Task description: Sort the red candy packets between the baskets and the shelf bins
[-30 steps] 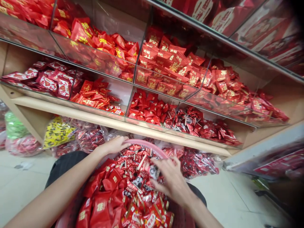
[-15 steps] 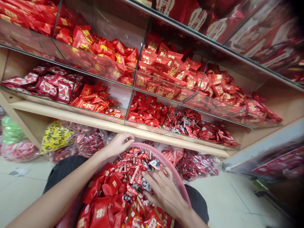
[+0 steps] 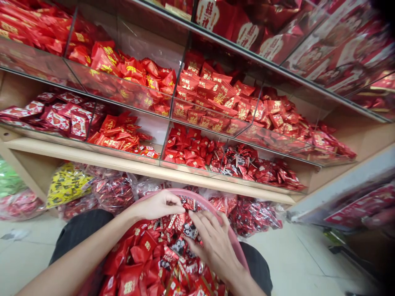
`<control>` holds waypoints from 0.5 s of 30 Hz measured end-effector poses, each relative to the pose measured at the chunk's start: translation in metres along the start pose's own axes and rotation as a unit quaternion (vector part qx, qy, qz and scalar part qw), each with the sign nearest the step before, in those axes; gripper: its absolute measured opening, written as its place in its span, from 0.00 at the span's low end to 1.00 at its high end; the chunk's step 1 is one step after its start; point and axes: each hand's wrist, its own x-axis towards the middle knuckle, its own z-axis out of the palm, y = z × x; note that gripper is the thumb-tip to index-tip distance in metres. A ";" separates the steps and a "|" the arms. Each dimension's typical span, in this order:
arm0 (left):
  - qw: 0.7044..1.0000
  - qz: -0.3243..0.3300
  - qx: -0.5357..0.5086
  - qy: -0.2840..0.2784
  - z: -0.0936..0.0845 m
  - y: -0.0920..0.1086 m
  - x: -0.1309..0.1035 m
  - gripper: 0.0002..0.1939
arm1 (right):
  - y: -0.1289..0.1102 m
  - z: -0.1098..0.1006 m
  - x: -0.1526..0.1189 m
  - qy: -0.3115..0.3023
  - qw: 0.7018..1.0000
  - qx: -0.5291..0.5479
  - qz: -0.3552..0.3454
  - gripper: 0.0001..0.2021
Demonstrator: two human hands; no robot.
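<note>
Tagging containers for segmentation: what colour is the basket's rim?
The basket's rim is pink, clearest in the head view.

glossy red wrappers point(image 3: 129, 283), smooth pink plastic basin point(image 3: 238, 248), matt wood-look shelf edge point(image 3: 92, 157), shiny clear plastic bags point(image 3: 114, 192)

Hands point(image 3: 162, 204) point(image 3: 212, 238) now closer together

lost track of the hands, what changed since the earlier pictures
The left hand let go of the pink basket rim and moved right, over the small packets, close to the right hand. The right hand stays over them; the shelf packets look unchanged.
</note>
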 end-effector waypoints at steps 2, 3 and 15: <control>1.000 0.001 -0.007 0.007 -0.001 0.002 0.000 0.19 | -0.001 0.003 -0.001 0.025 1.000 0.001 0.017 0.23; 1.000 -0.001 -0.008 0.013 0.000 0.003 -0.001 0.20 | -0.003 0.004 -0.001 0.037 0.999 0.003 0.027 0.22; 1.000 0.007 0.004 0.027 -0.005 0.002 -0.002 0.21 | -0.007 -0.001 -0.008 0.019 0.973 0.161 0.162 0.28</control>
